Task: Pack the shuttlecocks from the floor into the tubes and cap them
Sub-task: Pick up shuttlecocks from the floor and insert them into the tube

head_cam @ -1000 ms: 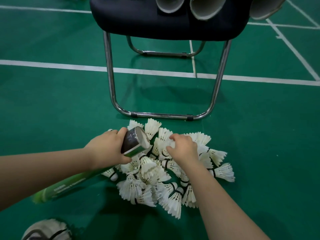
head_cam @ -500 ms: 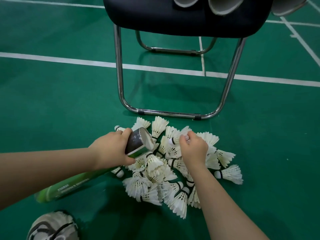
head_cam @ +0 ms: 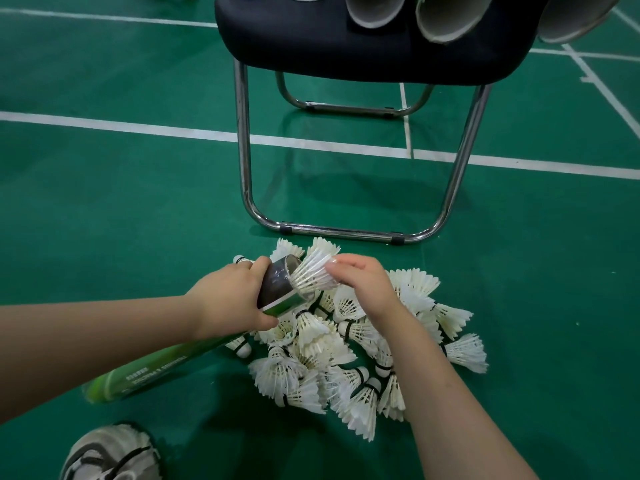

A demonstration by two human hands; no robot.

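Since the earlier frame, we see the right hand (head_cam: 360,285) has carried a shuttlecock (head_cam: 313,273) to the open mouth of the green tube (head_cam: 194,355), its grip pinching the feathers; the left hand (head_cam: 228,303) clasps the tube above the floor pile (head_cam: 346,358), before the chair (head_cam: 367,36)

The person is showing two bare forearms, with no sleeve reaching into view on either one. Neither the left hand (head_cam: 230,303) nor the right hand (head_cam: 363,282) is wearing a glove, ring, watch or band. The nails are looking short and plain. At the bottom left edge a shoe (head_cam: 110,455) is showing, with a pale grey and white knit upper crossed by darker grey bands and thin dark laces.
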